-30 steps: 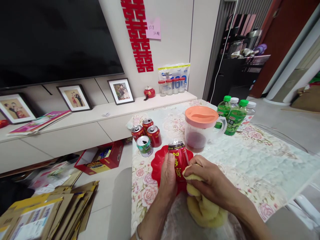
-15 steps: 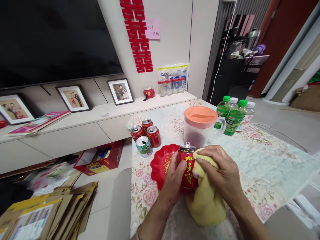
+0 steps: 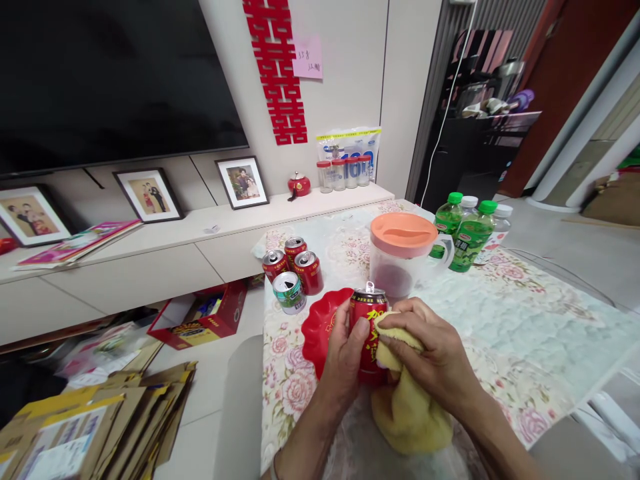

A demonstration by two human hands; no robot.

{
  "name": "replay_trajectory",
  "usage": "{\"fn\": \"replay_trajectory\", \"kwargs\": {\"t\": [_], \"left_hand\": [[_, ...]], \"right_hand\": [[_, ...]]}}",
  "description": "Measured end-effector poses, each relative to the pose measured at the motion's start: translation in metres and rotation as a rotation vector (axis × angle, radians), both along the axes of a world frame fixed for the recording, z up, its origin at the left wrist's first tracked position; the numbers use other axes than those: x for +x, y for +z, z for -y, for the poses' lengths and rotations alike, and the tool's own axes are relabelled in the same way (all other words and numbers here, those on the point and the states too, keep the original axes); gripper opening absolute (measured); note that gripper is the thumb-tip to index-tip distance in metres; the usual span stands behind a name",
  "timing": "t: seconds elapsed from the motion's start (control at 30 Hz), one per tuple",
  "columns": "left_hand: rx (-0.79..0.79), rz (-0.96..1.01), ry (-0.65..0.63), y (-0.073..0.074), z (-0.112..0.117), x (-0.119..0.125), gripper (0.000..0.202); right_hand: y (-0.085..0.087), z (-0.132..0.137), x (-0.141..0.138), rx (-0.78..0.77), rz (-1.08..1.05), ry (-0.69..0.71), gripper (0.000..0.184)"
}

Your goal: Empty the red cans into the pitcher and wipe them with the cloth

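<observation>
Versus half a second ago, your right hand (image 3: 433, 350) has dropped the yellow cloth (image 3: 410, 413) from just under the rim to mid-side of the red can (image 3: 369, 308), now covering part of the lettering; the can has shifted slightly left too. Reads as the cloth working over the can's side, contact kept. Your left hand (image 3: 345, 353) is wrapped round the can's left side, thumb across the front, far fingers mostly hidden; your right fingers are bunched on the cloth, pinching it against the can, the rest hanging below. Can is upright or close to it, pull tab raised, in front of the right part of the red plate (image 3: 320, 327); can't tell if it touches. Edges: the table's left edge runs close by the plate and the group of standing cans (image 3: 309, 273), so there's little spare room that way. Ahead, the pitcher (image 3: 403, 233) stands just behind the can, handle to the right, green-capped bottles (image 3: 470, 233) beyond. Your open room is right: bare floral tablecloth (image 3: 525, 327) between your right forearm and the table's far right edge.
</observation>
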State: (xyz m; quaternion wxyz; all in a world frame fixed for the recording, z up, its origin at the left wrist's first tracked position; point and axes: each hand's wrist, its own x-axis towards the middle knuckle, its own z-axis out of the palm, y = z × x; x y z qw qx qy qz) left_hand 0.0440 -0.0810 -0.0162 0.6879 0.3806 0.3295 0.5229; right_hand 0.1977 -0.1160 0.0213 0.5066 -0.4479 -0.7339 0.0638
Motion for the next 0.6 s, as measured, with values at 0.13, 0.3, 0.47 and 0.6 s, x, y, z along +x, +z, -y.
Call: {"fn": "replay_trajectory", "kwargs": {"t": [0.13,0.3,0.47,0.6], "left_hand": [[-0.02,0.087,0.011,-0.001,-0.003,0.0,0.048],[-0.002,0.124,0.03,-0.004,-0.006,-0.001,0.039],[0.024,0.102,-0.011,-0.005,-0.006,-0.002,0.044],[-0.017,0.064,-0.059,-0.004,-0.003,-0.002,0.052]], "right_hand": [[0.001,0.002,-0.003,-0.129,0.02,0.121,0.02],[0.006,0.004,-0.002,-0.292,0.089,0.228,0.024],[0.009,0.005,0.005,-0.332,0.064,0.216,0.021],[0.004,0.002,0.006,-0.196,-0.046,0.091,0.014]]}}
